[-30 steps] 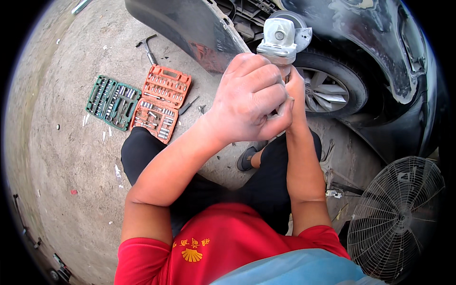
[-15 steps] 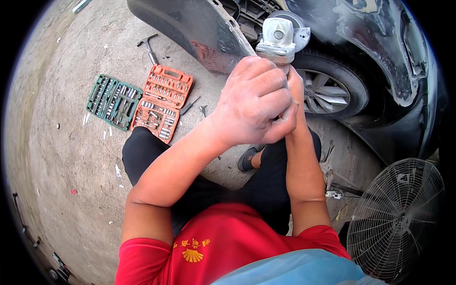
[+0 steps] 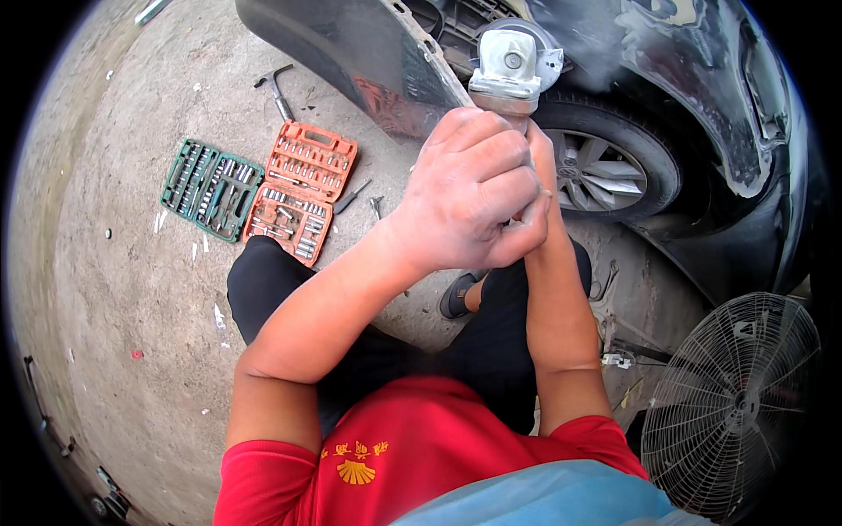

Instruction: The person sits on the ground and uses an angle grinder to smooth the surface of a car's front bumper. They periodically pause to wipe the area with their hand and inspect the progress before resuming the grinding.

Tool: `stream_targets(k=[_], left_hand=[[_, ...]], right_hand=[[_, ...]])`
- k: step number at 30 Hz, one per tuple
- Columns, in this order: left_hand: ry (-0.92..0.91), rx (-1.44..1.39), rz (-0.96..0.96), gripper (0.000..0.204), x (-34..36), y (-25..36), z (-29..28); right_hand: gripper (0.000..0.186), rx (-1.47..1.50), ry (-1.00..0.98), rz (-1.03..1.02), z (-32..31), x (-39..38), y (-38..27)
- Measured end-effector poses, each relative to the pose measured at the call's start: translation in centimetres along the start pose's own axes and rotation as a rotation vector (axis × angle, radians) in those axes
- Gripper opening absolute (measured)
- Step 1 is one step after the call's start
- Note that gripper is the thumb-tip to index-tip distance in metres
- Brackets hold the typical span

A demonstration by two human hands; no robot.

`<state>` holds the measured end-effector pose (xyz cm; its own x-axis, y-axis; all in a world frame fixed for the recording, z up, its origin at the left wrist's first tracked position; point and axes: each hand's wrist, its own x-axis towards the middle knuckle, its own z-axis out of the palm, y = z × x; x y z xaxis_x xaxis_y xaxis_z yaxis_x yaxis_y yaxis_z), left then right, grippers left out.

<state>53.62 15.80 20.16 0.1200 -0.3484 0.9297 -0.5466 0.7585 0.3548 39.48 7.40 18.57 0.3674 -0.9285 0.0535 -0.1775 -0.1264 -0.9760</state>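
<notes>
An angle grinder [image 3: 507,63] with a dusty, pale head is held out in front of me against the edge of the dark car body [image 3: 675,79]. My left hand [image 3: 474,188] is closed round its body, fingers curled into a fist that hides most of the tool. Behind it, my right hand [image 3: 541,149] is mostly covered; the part that shows lies along the grinder's far side, just below the head. The round disc and guard [image 3: 548,63] reach past the head, close to the car. A haze of dust hangs beside the disc.
A grey, loosened body panel [image 3: 351,61] juts out on the left of the grinder. Below the car body is a wheel [image 3: 605,167]. Open green [image 3: 210,188] and orange [image 3: 298,188] socket sets lie on the concrete, near a hammer-like tool [image 3: 277,92]. A caged fan [image 3: 732,403] stands lower right.
The grinder has shifted very slightly left and up with both hands, and its guard looks turned a little. The dust haze near the disc has changed shape. My grip is the same.
</notes>
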Motion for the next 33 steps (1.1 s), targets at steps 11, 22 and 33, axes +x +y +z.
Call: stream_targets(k=[11,22,33], left_hand=[[-0.026,0.002,0.001,0.014,0.0,0.0,-0.3],[-0.026,0.001,0.002,0.014,0.2,0.1,-0.2],[-0.071,0.041,-0.011,0.012,0.1,0.3,-0.6]], right_hand=[[0.041,0.082,-0.051,0.071,0.9,0.5,-0.8],[0.046,0.005,-0.056,-0.019,1.3,0.9,-0.4],[0.038,0.138,-0.088,0.026,1.8,0.7,1.1]])
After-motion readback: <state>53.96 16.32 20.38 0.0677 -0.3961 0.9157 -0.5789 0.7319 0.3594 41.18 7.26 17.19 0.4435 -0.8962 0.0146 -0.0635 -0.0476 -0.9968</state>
